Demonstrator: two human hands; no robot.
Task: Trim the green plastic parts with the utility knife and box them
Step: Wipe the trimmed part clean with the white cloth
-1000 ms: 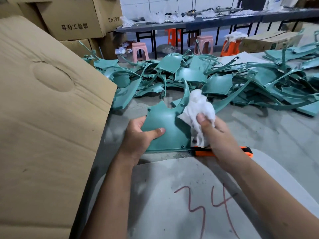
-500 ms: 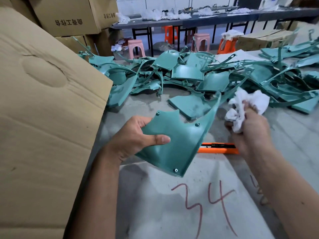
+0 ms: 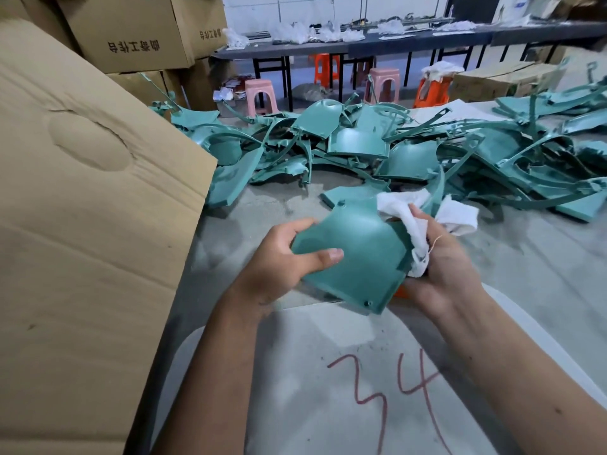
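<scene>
- My left fingers (image 3: pixel 297 239) grip the green part (image 3: pixel 358 257) at centre; my right fingers (image 3: pixel 418 216) pinch a white rag (image 3: pixel 407 208) against it.
- Wiping, I judge; boxing remains, with the pile (image 3: pixel 377 149) at 12 o'clock waiting.
- Grey table (image 3: pixel 525 274); cardboard box (image 3: pixel 82 208) at 9 o'clock; stools (image 3: pixel 259 93) beyond.

A long dark table (image 3: pixel 410 41) spans the back of the workshop before a white wall (image 3: pixel 256 11), pink and orange plastic stools (image 3: pixel 382 82) beneath it, stacked cardboard boxes (image 3: pixel 131 31) to its left.
</scene>
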